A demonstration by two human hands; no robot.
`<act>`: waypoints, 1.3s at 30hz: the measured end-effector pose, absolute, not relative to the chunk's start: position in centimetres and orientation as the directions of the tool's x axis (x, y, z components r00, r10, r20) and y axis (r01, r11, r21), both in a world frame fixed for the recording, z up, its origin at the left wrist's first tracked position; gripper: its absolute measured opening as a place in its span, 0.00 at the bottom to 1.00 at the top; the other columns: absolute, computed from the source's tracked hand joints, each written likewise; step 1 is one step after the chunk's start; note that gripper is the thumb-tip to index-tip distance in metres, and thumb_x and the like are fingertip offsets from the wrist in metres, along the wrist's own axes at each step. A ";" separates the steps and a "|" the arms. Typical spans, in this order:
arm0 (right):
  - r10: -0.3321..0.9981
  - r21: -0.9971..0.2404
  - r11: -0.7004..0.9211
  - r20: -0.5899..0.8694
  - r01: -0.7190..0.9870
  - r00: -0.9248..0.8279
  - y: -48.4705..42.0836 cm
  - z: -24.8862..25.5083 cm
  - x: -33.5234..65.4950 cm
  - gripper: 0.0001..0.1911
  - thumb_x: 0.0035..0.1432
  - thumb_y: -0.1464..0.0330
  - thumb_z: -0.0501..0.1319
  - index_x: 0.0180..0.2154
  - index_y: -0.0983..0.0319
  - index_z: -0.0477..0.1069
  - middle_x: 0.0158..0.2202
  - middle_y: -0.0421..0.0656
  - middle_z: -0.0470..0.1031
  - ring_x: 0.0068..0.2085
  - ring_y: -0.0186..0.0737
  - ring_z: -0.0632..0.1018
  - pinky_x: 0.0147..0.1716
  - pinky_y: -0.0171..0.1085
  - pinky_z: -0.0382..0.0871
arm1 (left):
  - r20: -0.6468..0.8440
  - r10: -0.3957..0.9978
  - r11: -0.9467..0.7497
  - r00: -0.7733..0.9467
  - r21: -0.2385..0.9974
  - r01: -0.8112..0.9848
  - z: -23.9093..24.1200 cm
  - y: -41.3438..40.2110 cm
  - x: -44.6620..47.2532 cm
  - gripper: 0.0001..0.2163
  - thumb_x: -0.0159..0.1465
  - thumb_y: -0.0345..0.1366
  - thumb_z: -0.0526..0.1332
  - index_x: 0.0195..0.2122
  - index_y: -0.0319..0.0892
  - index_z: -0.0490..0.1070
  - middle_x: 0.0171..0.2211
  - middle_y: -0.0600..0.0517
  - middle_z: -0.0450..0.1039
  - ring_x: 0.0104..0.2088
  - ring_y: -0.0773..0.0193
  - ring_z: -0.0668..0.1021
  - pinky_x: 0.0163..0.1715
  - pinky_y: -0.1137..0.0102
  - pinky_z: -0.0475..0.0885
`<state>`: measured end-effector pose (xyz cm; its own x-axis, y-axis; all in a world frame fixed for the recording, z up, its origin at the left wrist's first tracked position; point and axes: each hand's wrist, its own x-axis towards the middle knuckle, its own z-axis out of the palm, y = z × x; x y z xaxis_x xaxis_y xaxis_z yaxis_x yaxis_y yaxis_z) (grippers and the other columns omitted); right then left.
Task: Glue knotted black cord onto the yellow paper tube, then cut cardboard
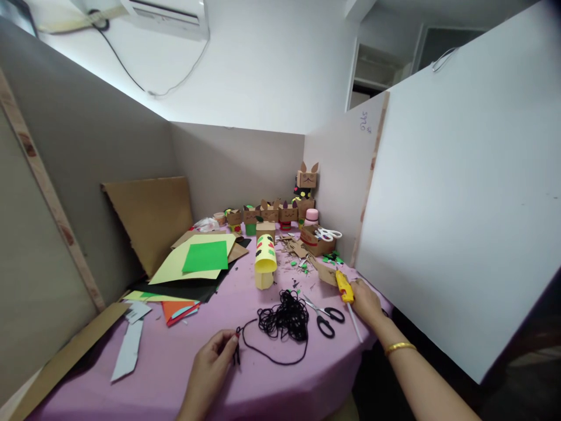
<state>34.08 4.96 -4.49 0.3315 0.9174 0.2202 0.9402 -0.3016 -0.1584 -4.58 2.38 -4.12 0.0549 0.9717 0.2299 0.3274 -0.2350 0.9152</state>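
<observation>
My left hand (213,359) pinches the end of a black cord (287,318) between thumb and fingers. A small loop stands above the fingertips and short strands hang below. From there the cord runs right, in a loose curve, to a tangled heap on the table. My right hand (366,301) is closed round a yellow hot glue gun (344,287) at the table's right side, its nozzle pointing away from me. A white glue stick (355,323) sticks out behind it. Black-handled scissors (325,316) lie between the cord heap and the glue gun.
A yellow paper tube with coloured spots (266,254) lies mid-table, before several cardboard animal figures (269,213). Paper sheets (205,256) are stacked at the left. Cardboard scraps (294,245) and white-handled scissors (328,234) are at the back right. Partitions (236,155) enclose the table.
</observation>
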 end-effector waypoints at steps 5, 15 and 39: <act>0.926 -0.274 -0.304 0.138 0.912 0.350 5.4 -4.0 34.3 0.13 0.60 0.65 0.57 0.46 0.63 0.67 0.46 0.45 0.71 0.42 0.42 0.75 0.40 0.45 0.71 | 0.232 0.971 -0.239 0.063 0.907 0.348 -4.3 2.6 -4.6 0.15 0.54 0.50 0.58 0.27 0.42 0.71 0.22 0.55 0.68 0.26 0.62 0.69 0.27 0.72 0.65; 0.832 -0.771 -0.190 0.202 0.608 0.517 4.0 -1.2 34.0 0.11 0.59 0.67 0.58 0.44 0.64 0.68 0.45 0.45 0.70 0.42 0.42 0.74 0.40 0.44 0.70 | 0.211 0.974 -0.226 0.082 0.910 0.348 -4.9 2.8 -4.9 0.13 0.56 0.48 0.57 0.28 0.42 0.70 0.24 0.55 0.67 0.28 0.62 0.69 0.29 0.71 0.64; 0.983 -0.320 -0.182 -0.048 -0.930 -0.176 5.0 0.1 12.5 0.16 0.46 0.60 0.68 0.23 0.63 0.65 0.20 0.36 0.70 0.15 0.21 0.65 0.12 0.20 0.58 | 0.227 0.972 -0.236 0.064 0.919 0.316 -4.3 2.3 -4.6 0.13 0.55 0.47 0.58 0.26 0.41 0.70 0.21 0.55 0.66 0.25 0.63 0.69 0.26 0.72 0.65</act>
<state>12.48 4.99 0.13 -0.1765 0.9831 -0.0479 -0.9297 -0.1825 -0.3201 -4.56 2.26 -4.30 0.0642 0.9717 0.2272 0.3158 -0.2358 0.9190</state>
